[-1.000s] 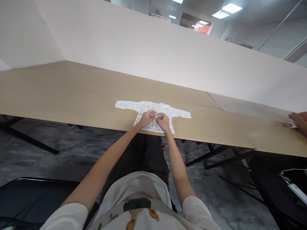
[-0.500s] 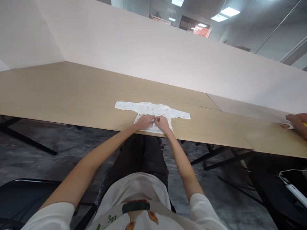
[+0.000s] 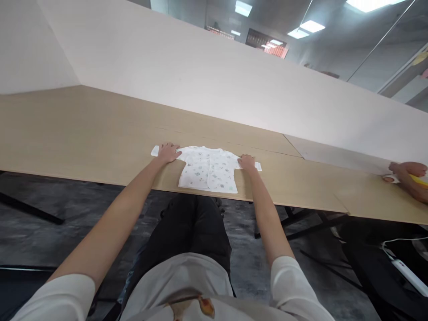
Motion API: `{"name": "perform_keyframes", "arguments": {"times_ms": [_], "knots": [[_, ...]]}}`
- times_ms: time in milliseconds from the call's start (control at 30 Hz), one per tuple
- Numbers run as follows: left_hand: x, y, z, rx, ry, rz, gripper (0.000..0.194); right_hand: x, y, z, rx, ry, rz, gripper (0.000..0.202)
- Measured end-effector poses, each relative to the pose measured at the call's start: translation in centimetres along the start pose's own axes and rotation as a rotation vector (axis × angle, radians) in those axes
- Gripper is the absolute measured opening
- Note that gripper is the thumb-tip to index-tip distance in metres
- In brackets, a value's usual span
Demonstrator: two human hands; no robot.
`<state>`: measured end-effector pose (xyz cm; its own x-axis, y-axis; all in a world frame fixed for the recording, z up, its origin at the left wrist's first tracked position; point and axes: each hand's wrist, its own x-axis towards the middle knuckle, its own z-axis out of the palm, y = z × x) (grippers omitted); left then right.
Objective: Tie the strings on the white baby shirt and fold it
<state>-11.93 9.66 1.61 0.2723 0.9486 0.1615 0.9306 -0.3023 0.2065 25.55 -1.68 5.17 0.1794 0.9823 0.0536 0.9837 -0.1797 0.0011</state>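
Note:
A small white patterned shirt [image 3: 209, 169] lies spread flat on the wooden table [image 3: 110, 129], its hem near the front edge and its two sleeves stretched out sideways. My left hand [image 3: 169, 152] rests on the sleeve at the left, fingers spread, with the cuff showing beyond it. On the other sleeve lies my right hand [image 3: 246, 162], palm down with its fingers apart, and that cuff shows to its right. The front of the shirt is uncovered between my hands.
A white partition [image 3: 200, 80] runs behind the table. At the far right another person's hands [image 3: 408, 171] hold something white and yellow. A black chair with a white power strip [image 3: 409, 276] stands below them.
Both hands have left the shirt's front middle and moved outward, one onto each sleeve. The right hand's fingers have opened. The shirt front now lies flat and closed.

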Motion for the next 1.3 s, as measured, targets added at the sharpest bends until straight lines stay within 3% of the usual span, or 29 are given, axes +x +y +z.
{"name": "perform_keyframes", "arguments": {"times_ms": [100, 200, 300, 367, 467, 567, 700, 767, 900, 1067, 1300], "knots": [[0.7, -0.1, -1.3, 0.049, -0.041, -0.047, 0.047, 0.5, 0.7, -0.5, -0.075, -0.088, 0.039, 0.035], [1.9, 1.2, -4.9, 0.048, 0.033, -0.03, 0.047, 1.8, 1.3, -3.3, -0.071, -0.061, 0.056, 0.034], [2.8, 2.5, -10.1, 0.035, 0.258, -0.055, 0.051, 3.0, 2.1, -8.0, -0.088, 0.215, 0.12, 0.038], [2.9, 2.8, -13.2, 0.015, 0.44, 0.0, 0.063, 3.2, 2.7, -10.9, -0.091, 0.443, 0.139, 0.042], [2.4, 1.8, -15.3, 0.018, 0.597, 0.129, 0.074, 2.5, 3.7, -12.5, -0.097, 0.65, 0.062, 0.049], [1.1, -0.2, -13.3, 0.097, 0.504, 0.233, 0.058, 0.5, 4.3, -9.9, -0.165, 0.573, -0.047, 0.05], [-2.3, -2.9, -7.7, 0.069, 0.12, 0.33, 0.025, -3.5, 4.3, -3.4, -0.299, 0.198, -0.277, 0.043], [-4.3, -3.9, -5.2, 0.016, 0.026, 0.327, 0.017, -5.5, 4.4, -0.9, -0.328, 0.04, -0.399, 0.035], [-7.2, -5.6, -2.9, -0.129, 0.105, 0.181, 0.02, -8.4, 5.0, 1.1, -0.377, -0.071, -0.443, 0.035], [-7.8, -7.4, -2.6, -0.172, 0.185, 0.014, 0.034, -10.1, 6.8, 1.3, -0.376, -0.045, -0.282, 0.037], [-7.2, -8.4, -2.3, -0.46, 0.357, -0.352, 0.049, -11.3, 9.4, 2.4, -0.042, 0.135, 0.179, 0.039]]}}
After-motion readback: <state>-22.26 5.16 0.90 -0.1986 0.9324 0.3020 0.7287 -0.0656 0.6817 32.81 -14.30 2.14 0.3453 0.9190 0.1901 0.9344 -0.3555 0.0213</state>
